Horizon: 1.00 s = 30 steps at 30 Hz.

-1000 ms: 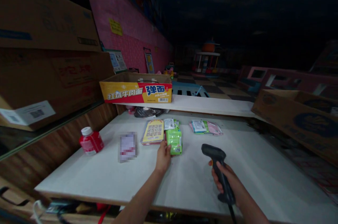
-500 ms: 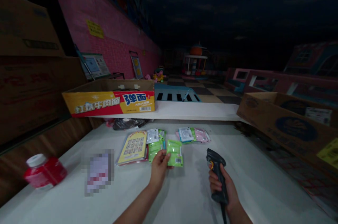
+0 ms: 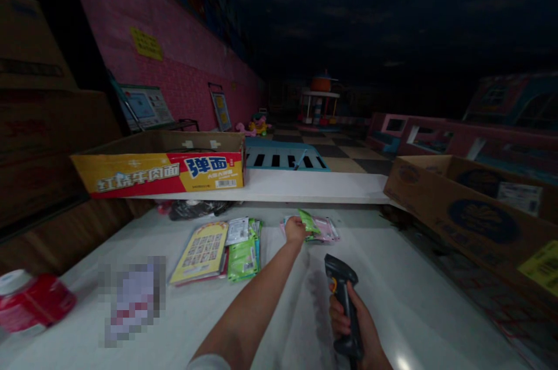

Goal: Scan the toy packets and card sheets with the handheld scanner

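Note:
My left hand (image 3: pixel 296 230) reaches far forward and pinches a green packet (image 3: pixel 308 221), tilted over a small group of pink and light packets (image 3: pixel 325 229) on the white counter. Whether the green packet touches those below, I cannot tell. In my right hand (image 3: pixel 349 317) is a black handheld barcode scanner (image 3: pixel 342 271), fingers wrapped round its handle and its head up. Left of my forearm lies a pile of green and white packets (image 3: pixel 242 259), touching a yellow printed booklet or card pack (image 3: pixel 200 251).
A red bottle with a white cap (image 3: pixel 35 303) and a blurred-out flat item (image 3: pixel 133 300) lie on the left. A yellow and red noodle carton (image 3: pixel 161 175) stands on the raised white shelf (image 3: pixel 300 187). An open brown carton (image 3: pixel 462 201) stands at the right.
My left hand has carried the green packet forward and right, from beside the pile to above the far packets. My right hand still holds the scanner. The view has shifted slightly right.

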{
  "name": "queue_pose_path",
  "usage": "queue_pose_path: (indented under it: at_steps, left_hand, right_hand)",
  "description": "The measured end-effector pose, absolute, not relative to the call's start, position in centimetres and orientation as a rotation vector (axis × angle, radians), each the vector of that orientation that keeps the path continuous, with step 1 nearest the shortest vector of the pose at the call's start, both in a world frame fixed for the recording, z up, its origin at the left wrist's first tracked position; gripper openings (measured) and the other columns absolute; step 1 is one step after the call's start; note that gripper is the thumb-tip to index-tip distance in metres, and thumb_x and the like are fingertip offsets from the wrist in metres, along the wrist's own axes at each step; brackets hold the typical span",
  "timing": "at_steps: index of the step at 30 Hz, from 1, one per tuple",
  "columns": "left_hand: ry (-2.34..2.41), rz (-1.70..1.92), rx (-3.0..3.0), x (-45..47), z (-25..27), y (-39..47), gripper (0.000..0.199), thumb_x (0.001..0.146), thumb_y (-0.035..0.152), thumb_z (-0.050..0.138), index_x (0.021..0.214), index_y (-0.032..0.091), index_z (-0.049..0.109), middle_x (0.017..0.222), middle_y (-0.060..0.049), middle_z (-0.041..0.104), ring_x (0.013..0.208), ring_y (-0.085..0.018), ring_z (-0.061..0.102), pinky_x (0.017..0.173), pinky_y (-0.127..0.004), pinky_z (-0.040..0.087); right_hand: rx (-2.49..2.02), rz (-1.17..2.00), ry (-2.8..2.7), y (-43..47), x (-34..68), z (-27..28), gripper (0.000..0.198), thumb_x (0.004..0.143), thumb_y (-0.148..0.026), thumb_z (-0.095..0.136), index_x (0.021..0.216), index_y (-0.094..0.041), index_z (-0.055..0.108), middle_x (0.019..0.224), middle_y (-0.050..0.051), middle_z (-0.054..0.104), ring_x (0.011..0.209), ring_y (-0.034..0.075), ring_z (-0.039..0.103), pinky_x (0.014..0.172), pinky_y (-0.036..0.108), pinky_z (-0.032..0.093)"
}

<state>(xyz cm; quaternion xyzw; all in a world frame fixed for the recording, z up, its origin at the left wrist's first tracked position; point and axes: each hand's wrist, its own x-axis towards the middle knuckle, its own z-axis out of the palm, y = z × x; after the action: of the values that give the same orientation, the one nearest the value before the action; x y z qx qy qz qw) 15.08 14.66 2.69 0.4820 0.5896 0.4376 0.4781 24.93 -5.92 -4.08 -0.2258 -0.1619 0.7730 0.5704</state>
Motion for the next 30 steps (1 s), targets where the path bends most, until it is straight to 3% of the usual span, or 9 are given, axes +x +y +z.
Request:
queue_pose_path:
  at_steps: [4, 8, 12, 17, 21, 24, 26, 30]
  left_hand:
    - [1.587, 0.993, 1.420, 13.4, 3.2, 13.7, 0.005, 0.072, 0.014, 0.065, 0.075, 0.016, 0.062, 0.078, -0.005, 0.069, 0.075, -0.017, 0.067, 0.065, -0.024, 0.048]
    - [1.791, 0.823, 1.899, 10.4, 4.3, 11.9, 0.011, 0.079, 0.031, 0.063, 0.081, 0.020, 0.066, 0.084, -0.004, 0.071, 0.083, -0.017, 0.065, 0.070, -0.025, 0.043]
    - [1.792, 0.803, 2.181, 5.6, 5.7, 10.4, 0.017, 0.087, 0.028, 0.052, 0.086, 0.020, 0.067, 0.088, -0.005, 0.071, 0.085, -0.018, 0.063, 0.075, -0.026, 0.042]
    - [2.035, 0.632, 2.474, -0.9, 6.4, 9.3, 0.024, 0.086, 0.024, 0.050, 0.098, 0.014, 0.067, 0.102, -0.014, 0.067, 0.106, -0.027, 0.057, 0.092, -0.038, 0.040]
    - [2.206, 0.393, 2.471, -3.1, 5.1, 9.0, 0.048, 0.086, 0.037, 0.053, 0.123, 0.007, 0.058, 0.128, -0.023, 0.056, 0.129, -0.036, 0.042, 0.109, -0.054, 0.023]
    - [2.172, 0.251, 2.460, -3.4, 4.3, 8.9, 0.053, 0.085, 0.037, 0.055, 0.129, 0.007, 0.054, 0.134, -0.025, 0.052, 0.129, -0.034, 0.043, 0.113, -0.055, 0.014]
    - [2.114, 0.241, 2.490, -3.3, 4.3, 8.6, 0.051, 0.084, 0.033, 0.057, 0.129, 0.008, 0.055, 0.133, -0.024, 0.053, 0.127, -0.032, 0.047, 0.114, -0.052, 0.016]
    - [2.032, 0.312, 2.528, -3.4, 5.1, 8.0, 0.039, 0.089, 0.032, 0.049, 0.119, 0.012, 0.063, 0.123, -0.019, 0.061, 0.117, -0.030, 0.054, 0.106, -0.045, 0.032]
  right_hand:
    - [-0.535, 1.769, -0.297, -6.1, 24.6, -4.0, 0.037, 0.074, -0.053, 0.070, 0.081, -0.019, 0.057, 0.052, -0.008, 0.042, 0.034, 0.004, 0.031, 0.031, 0.015, 0.022]
    - [-0.508, 1.751, -0.240, -6.5, 24.4, -3.8, 0.038, 0.072, -0.050, 0.075, 0.087, -0.017, 0.061, 0.052, -0.008, 0.044, 0.035, 0.002, 0.030, 0.031, 0.013, 0.021]
    - [-0.517, 1.805, -0.258, -6.8, 24.5, -3.4, 0.040, 0.069, -0.049, 0.077, 0.084, -0.016, 0.063, 0.051, -0.008, 0.044, 0.035, 0.000, 0.029, 0.032, 0.012, 0.020]
    - [-0.534, 1.769, -0.281, -6.9, 24.7, -3.6, 0.039, 0.070, -0.048, 0.077, 0.087, -0.017, 0.062, 0.053, -0.008, 0.045, 0.036, 0.001, 0.030, 0.033, 0.012, 0.021]
    - [-0.555, 1.765, -0.294, -6.9, 24.7, -4.2, 0.036, 0.073, -0.050, 0.073, 0.084, -0.019, 0.059, 0.053, -0.008, 0.042, 0.035, 0.001, 0.029, 0.032, 0.013, 0.021]
    - [-0.565, 1.746, -0.287, -7.0, 24.6, -4.4, 0.034, 0.077, -0.050, 0.070, 0.081, -0.019, 0.057, 0.054, -0.008, 0.041, 0.035, 0.002, 0.030, 0.033, 0.014, 0.022]
    - [-0.564, 1.734, -0.284, -7.1, 24.5, -4.4, 0.033, 0.077, -0.049, 0.069, 0.083, -0.019, 0.057, 0.054, -0.008, 0.041, 0.035, 0.002, 0.030, 0.033, 0.014, 0.022]
    - [-0.565, 1.712, -0.275, -7.1, 24.4, -4.4, 0.034, 0.077, -0.048, 0.070, 0.088, -0.019, 0.058, 0.055, -0.008, 0.043, 0.036, 0.002, 0.031, 0.034, 0.014, 0.021]
